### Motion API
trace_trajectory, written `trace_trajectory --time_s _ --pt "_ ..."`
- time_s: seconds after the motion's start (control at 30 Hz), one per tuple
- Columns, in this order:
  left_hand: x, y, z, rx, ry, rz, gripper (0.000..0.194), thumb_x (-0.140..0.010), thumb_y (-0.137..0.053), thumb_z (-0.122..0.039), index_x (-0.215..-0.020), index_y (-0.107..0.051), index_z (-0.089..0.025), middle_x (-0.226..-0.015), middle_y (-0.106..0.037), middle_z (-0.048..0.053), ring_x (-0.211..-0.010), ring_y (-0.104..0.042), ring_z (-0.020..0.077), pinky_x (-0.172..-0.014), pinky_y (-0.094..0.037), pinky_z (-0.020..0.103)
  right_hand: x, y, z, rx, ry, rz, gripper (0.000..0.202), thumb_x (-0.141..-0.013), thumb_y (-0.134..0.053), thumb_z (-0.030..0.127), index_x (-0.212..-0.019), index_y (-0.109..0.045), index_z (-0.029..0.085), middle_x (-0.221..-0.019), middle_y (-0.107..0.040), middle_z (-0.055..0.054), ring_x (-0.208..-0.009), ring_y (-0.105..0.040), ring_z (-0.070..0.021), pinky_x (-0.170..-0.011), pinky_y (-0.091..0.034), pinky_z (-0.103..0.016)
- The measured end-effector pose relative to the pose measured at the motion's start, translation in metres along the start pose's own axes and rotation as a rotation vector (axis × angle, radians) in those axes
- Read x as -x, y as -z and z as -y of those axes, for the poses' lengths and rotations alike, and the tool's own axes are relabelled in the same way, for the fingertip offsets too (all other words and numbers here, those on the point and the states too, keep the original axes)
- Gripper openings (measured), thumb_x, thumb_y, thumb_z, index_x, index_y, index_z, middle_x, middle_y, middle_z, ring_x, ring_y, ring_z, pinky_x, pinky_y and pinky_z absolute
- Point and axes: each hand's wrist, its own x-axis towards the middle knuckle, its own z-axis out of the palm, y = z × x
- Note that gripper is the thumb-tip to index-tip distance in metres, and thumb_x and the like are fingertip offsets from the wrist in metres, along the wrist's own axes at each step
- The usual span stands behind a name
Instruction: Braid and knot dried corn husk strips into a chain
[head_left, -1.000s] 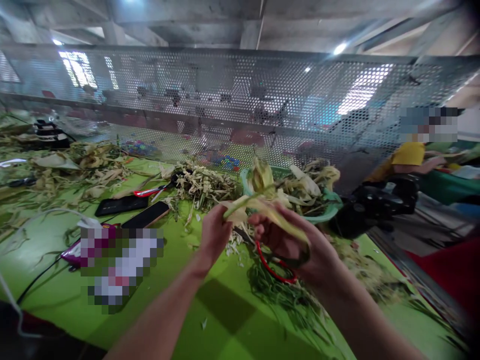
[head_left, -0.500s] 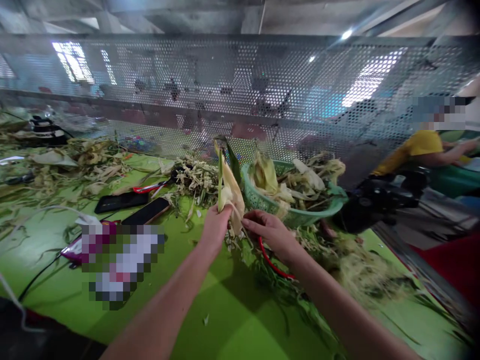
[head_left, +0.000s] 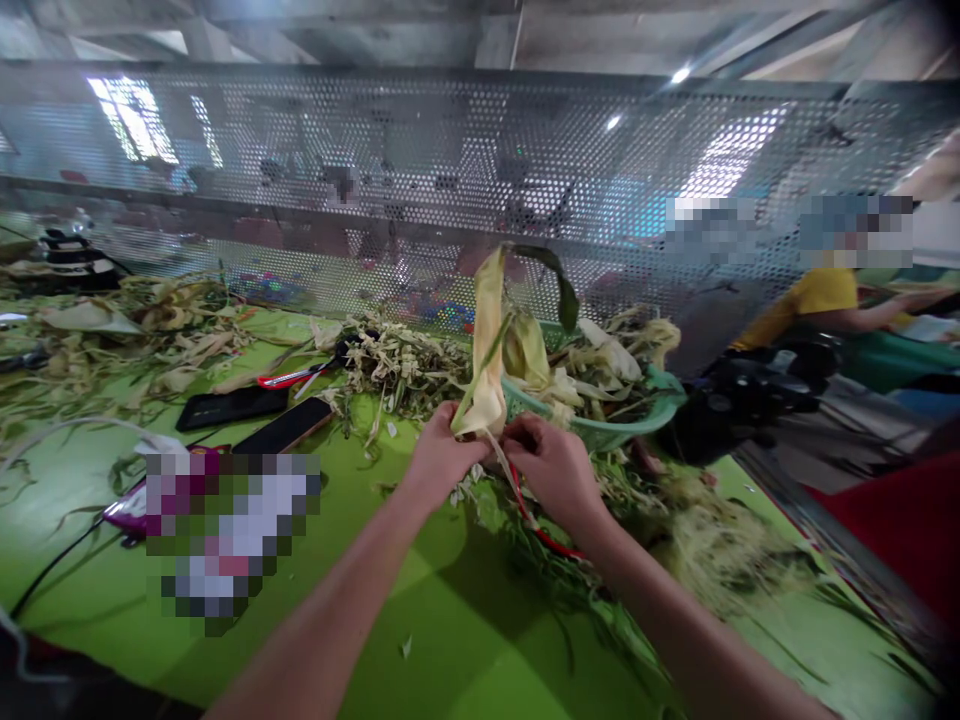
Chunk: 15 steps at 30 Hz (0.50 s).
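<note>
At centre frame, your left hand [head_left: 444,458] pinches the pale husk [head_left: 489,318] by its base, long axis rising near-upright, while your right hand [head_left: 553,468] curls just beside that base, its hold unclear.

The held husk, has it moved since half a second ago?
Yes, rightward: the husk, then mostly left of the green basket, now stands in front of its left side.

The husk [head_left: 490,315] looked papery and matt, the basket [head_left: 622,434] smooth plastic, the green tabletop [head_left: 349,500] glossy, the perforated partition [head_left: 420,150] dull metal, the yellow shirt [head_left: 827,291] soft cloth.
</note>
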Motion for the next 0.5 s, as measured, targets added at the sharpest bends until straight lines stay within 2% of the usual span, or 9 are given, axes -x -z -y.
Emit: trace_trajectory --time_s 0.1,0.17,0.27,0.4,0.5 --pt "0.0004 0.0029 -0.0024 -0.127 -0.026 -0.074 0.026 -0.062 -0.065 -0.019 -0.088 -0.066 -0.014 -0.077 -0.069 0.004 -0.069 -0.060 0.0150 -0.065 -0.045 0.025 0.0006 0.0026 0.0031 0.066 0.019 -0.031 0.007 -0.072 -0.055 0.024 -0.069 -0.059 0.019 -0.060 -0.060 0.002 -0.056 -0.052 -0.0137 -0.056 -0.033 -0.024" --pt "-0.0002 0.0050 -0.0020 -0.116 -0.022 -0.080 0.022 -0.064 -0.063 -0.020 -0.084 -0.067 -0.013 -0.077 -0.070 0.005 -0.070 -0.060 0.0160 -0.065 -0.044 0.025 0.0011 0.0033 0.0046 0.070 0.024 -0.044 0.008 -0.073 -0.055 0.025 -0.070 -0.059 0.019 -0.061 -0.060 0.002 -0.056 -0.051 -0.0137 -0.056 -0.034 -0.024" --pt "-0.0015 0.0064 -0.0005 -0.046 -0.013 -0.045 0.021 -0.063 -0.064 -0.020 -0.083 -0.069 -0.013 -0.078 -0.070 0.005 -0.071 -0.061 0.0163 -0.066 -0.044 0.025 0.0026 0.0046 0.0067 0.004 0.034 -0.028 0.010 -0.075 -0.053 0.024 -0.079 -0.061 0.019 -0.066 -0.062 0.002 -0.058 -0.052 -0.0140 -0.056 -0.035 -0.024" --pt "-0.0023 0.0047 0.0024 -0.031 0.008 0.022 0.016 -0.060 -0.065 -0.020 -0.073 -0.069 -0.012 -0.065 -0.066 0.001 -0.063 -0.056 0.0142 -0.061 -0.042 0.023 0.0032 0.0035 0.0054 -0.162 0.012 0.052 0.015 -0.078 -0.055 0.028 -0.086 -0.062 0.018 -0.065 -0.061 0.002 -0.061 -0.054 -0.0155 -0.057 -0.039 -0.024" --pt "-0.0014 0.0033 0.0039 -0.001 0.016 0.060 0.014 -0.059 -0.065 -0.021 -0.070 -0.069 -0.012 -0.060 -0.062 -0.001 -0.058 -0.052 0.0120 -0.058 -0.040 0.022 0.0008 -0.0018 -0.0007 -0.329 -0.003 0.063 0.024 -0.078 -0.059 0.034 -0.092 -0.065 0.016 -0.069 -0.064 -0.001 -0.068 -0.059 -0.0189 -0.064 -0.045 -0.027"
